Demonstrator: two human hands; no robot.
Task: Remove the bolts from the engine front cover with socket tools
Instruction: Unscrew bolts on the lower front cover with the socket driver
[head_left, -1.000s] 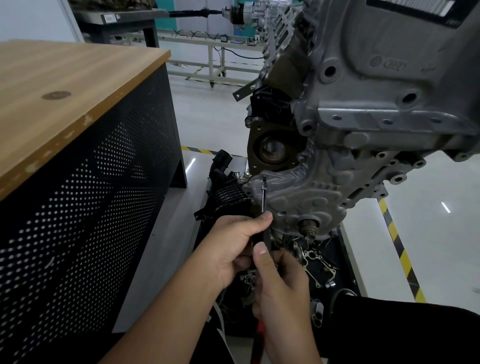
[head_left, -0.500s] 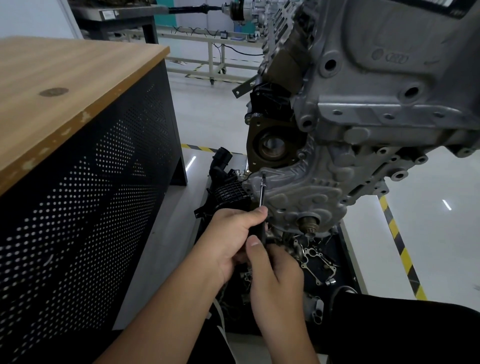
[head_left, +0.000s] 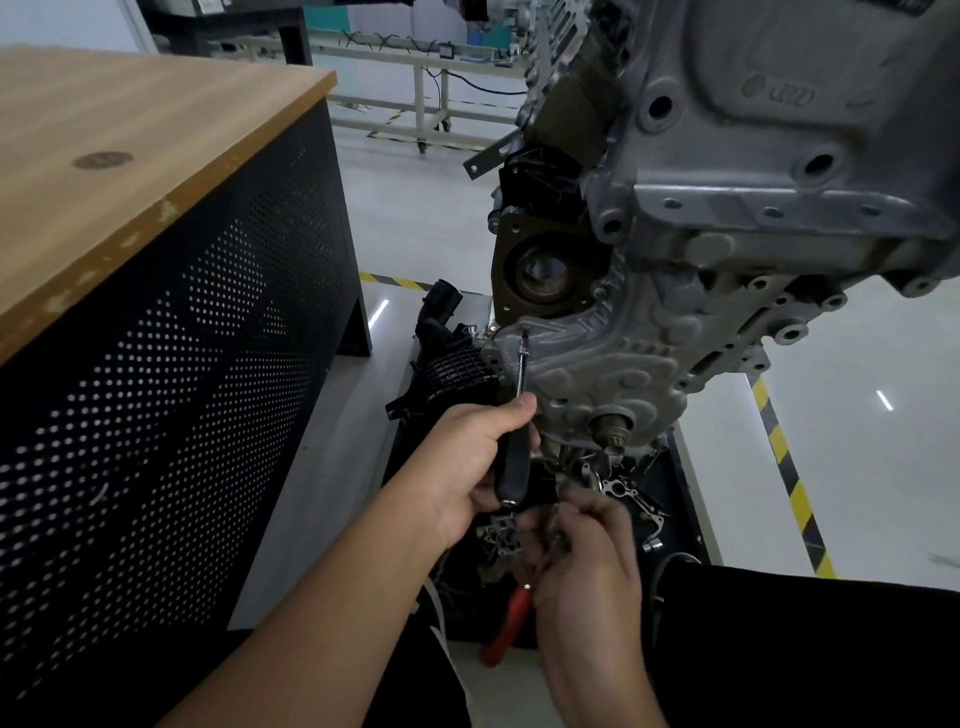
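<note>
The grey cast front cover (head_left: 597, 364) hangs at the lower end of the engine (head_left: 779, 156), with a shaft stub (head_left: 614, 428) sticking out near its bottom. My left hand (head_left: 475, 460) grips the black handle of a socket driver (head_left: 513, 467). The driver's thin shaft runs up to a bolt (head_left: 524, 331) at the cover's upper left edge. My right hand (head_left: 584, 556) is below the handle, off the tool, blurred, with its fingers curled inward. Whether it holds something small is unclear.
A wooden-topped workbench (head_left: 130, 156) with a black perforated side stands close on the left. Under the engine a black tray (head_left: 680, 499) holds loose metal parts; a red-handled tool (head_left: 511, 618) lies by my right wrist. A black plastic part (head_left: 452, 364) sits left of the cover.
My right hand has let go of the driver's handle end and dropped lower, toward the tray. The left hand still holds the handle, with the shaft on the same bolt.
</note>
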